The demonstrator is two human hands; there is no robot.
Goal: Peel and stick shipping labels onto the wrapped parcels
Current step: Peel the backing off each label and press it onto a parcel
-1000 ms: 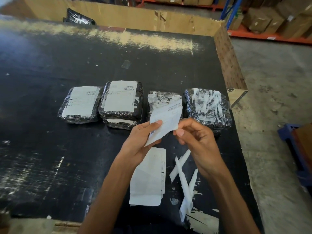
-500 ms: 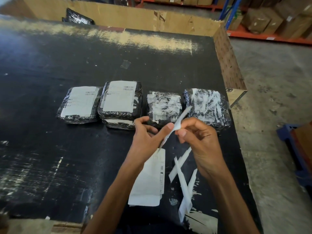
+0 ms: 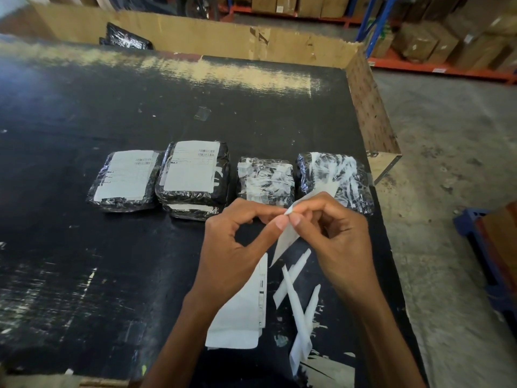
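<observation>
Both the left hand (image 3: pixel 233 245) and right hand (image 3: pixel 340 233) pinch one shipping label (image 3: pixel 286 239) edge-on, just before the four wrapped parcels (image 3: pixel 265 177).

Two Hands, One Pinch

Both arms reach in from the near edge of the table (image 3: pixel 112 247), bare and angled toward each other. The left hand (image 3: pixel 237 242) and the right hand (image 3: pixel 338 233) meet at the tips. Each pinches the same label (image 3: pixel 285 243) with thumb and first finger. The other fingers curl in.
</observation>
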